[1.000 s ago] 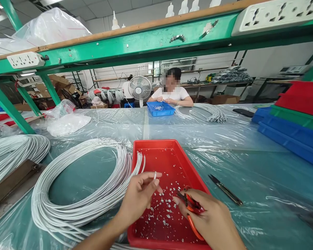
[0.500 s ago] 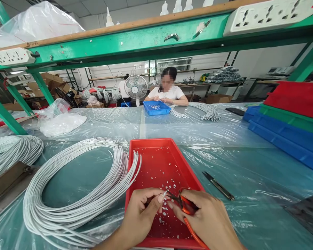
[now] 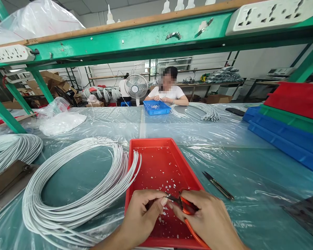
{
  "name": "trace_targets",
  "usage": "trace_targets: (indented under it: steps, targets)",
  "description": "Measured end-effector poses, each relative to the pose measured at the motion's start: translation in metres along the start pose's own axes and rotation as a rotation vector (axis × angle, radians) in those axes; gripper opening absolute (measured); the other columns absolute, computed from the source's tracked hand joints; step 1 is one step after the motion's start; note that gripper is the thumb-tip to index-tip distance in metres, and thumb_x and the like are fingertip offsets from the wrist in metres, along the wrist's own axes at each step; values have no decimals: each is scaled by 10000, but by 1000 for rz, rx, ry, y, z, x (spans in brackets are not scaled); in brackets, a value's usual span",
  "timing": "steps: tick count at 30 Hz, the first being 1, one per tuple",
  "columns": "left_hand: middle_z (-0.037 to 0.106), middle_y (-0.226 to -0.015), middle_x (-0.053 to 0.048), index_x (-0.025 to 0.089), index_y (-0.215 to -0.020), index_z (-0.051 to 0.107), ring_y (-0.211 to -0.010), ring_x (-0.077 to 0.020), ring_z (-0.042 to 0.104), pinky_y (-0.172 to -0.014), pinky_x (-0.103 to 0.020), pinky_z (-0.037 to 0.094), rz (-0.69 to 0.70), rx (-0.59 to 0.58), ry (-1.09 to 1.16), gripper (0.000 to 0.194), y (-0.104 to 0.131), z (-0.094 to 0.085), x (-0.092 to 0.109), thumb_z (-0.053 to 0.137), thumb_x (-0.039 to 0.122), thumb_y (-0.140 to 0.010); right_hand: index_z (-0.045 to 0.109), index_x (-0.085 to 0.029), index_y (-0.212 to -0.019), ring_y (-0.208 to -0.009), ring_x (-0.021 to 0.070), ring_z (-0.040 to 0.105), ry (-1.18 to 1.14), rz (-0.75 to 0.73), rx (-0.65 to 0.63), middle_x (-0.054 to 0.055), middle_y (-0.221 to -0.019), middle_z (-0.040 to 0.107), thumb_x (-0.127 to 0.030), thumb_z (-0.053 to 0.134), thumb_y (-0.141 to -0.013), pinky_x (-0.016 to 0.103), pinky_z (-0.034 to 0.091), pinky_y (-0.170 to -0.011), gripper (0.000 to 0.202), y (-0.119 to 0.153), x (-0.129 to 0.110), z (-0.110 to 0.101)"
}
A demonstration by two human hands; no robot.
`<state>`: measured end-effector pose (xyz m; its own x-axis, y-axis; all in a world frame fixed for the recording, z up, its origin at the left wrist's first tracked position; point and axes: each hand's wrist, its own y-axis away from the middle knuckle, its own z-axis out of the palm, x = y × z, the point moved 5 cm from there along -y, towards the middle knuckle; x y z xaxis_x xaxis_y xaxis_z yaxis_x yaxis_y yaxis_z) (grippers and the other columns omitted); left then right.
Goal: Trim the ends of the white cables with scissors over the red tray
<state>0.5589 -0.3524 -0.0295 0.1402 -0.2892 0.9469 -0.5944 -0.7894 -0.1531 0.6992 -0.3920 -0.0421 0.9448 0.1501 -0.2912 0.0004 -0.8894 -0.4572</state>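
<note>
Over the near part of a red tray [image 3: 156, 166] strewn with small white scraps, my left hand [image 3: 143, 215] pinches the end of a white cable, mostly hidden by the fingers. My right hand [image 3: 208, 215] is wrapped round orange-handled pliers [image 3: 191, 227], whose dark jaws touch the left fingertips. A big coil of white cables [image 3: 75, 208] lies left of the tray, its loose ends resting over the tray's left rim. Black-and-metal thread snips [image 3: 219, 185] lie on the plastic-covered table to the right.
Stacked red, green and blue trays [image 3: 289, 128] stand at the right. Across the table a person [image 3: 168, 90] works over a blue tray [image 3: 156, 108] beside another cable coil [image 3: 198, 109]. A green shelf frame [image 3: 135, 43] spans above. More cables [image 3: 21, 147] lie far left.
The pliers' jaws and my left fingertips have come closer together, with less of the white cable end showing. The view has shifted very slightly.
</note>
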Motion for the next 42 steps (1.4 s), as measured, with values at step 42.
trace_targets:
  steps: [42]
  targets:
    - [708,-787,-46,149,-880,674,-690,-142,652,-628,-210,495,302,326,-381,148,8,-12,-1,535,143,-828,278,-201,-517,-399,97,329,-191,209,-129,-62,-445,303,-470,509,-773,229,205,-418,437,6,-2,15]
